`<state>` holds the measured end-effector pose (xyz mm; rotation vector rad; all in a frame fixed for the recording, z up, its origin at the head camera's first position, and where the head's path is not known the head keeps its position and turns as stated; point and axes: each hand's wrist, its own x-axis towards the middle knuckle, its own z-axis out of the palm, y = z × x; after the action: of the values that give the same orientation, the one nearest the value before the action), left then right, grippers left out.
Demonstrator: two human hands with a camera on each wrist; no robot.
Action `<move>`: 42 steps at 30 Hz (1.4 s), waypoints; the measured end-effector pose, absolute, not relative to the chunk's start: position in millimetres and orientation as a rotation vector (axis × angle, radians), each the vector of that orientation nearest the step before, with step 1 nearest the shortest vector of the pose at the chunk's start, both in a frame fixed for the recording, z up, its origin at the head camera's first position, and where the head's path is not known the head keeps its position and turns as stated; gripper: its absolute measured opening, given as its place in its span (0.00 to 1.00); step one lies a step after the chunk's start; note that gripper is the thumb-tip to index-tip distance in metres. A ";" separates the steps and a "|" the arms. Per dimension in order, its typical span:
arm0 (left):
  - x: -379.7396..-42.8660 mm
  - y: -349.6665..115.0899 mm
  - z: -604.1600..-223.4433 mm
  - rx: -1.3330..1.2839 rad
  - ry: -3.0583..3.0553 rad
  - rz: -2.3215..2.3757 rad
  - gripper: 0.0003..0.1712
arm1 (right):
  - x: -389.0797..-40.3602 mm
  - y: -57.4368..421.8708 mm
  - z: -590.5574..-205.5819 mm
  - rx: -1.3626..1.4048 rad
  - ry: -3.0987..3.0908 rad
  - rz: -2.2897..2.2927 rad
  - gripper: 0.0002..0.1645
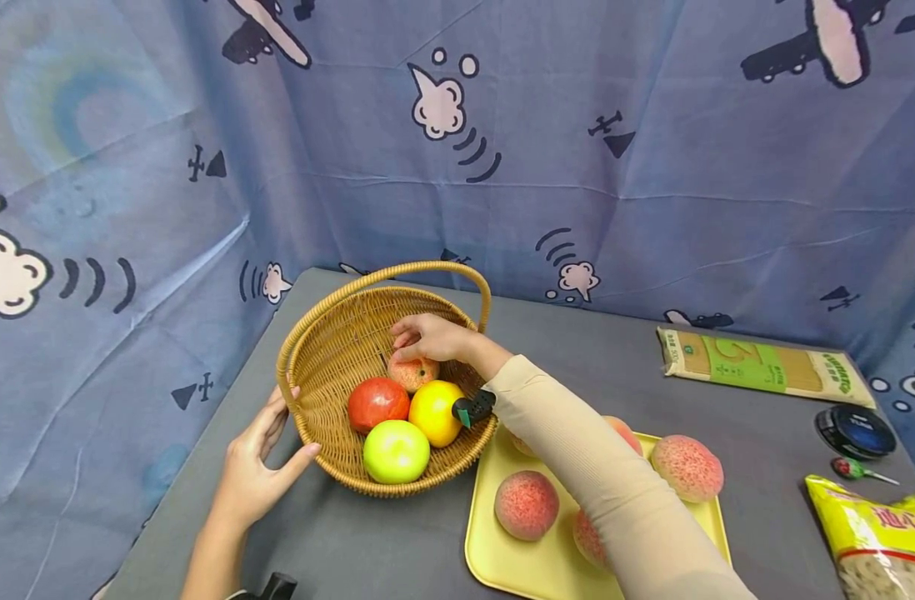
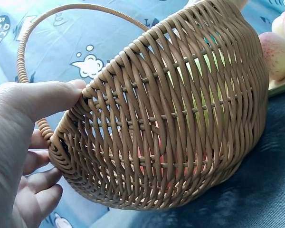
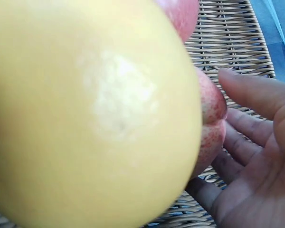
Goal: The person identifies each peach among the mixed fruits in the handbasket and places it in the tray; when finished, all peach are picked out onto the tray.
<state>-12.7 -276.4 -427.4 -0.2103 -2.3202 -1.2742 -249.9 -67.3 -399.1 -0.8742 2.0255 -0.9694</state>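
A wicker basket [image 1: 330, 358] with an arched handle stands tilted toward me. In the left wrist view, my left hand [image 2: 19, 137] pinches its rim, the thumb outside and the fingers around the handle's base. Inside lie a red apple [image 1: 377, 404], a green apple [image 1: 396, 452], a yellow round fruit [image 1: 435, 414] and a peach [image 1: 412, 375]. My right hand [image 1: 431, 337] reaches into the basket at the peach. The right wrist view shows its fingers loosely extended beside the peach [image 3: 211, 123], with the thumb apart from it; the yellow fruit hides part of the peach.
A yellow tray [image 1: 495, 558] with several peaches [image 1: 527, 505] stands right of the basket, partly under my right sleeve. Farther right lie a noodle pack [image 1: 765, 367], a dark round tin [image 1: 855, 431], a lollipop [image 1: 851, 468] and a yellow bag [image 1: 877, 533]. A patterned curtain [image 1: 532, 167] hangs behind.
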 end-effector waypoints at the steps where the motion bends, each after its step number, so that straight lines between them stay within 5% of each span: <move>1: -12.8 -276.3 -427.9 -0.217 -2.309 -1.272 0.42 | -249.8 -67.3 -398.9 -0.869 2.029 -0.960 0.32; 42: -12.6 -275.3 -428.2 -0.270 -2.276 -1.264 0.44 | -249.1 -66.4 -398.7 -0.890 2.060 -0.858 0.35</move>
<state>-12.6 -275.3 -428.2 -0.2702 -2.2763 -1.2636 -249.1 -66.4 -398.7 -0.8897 2.0605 -0.8580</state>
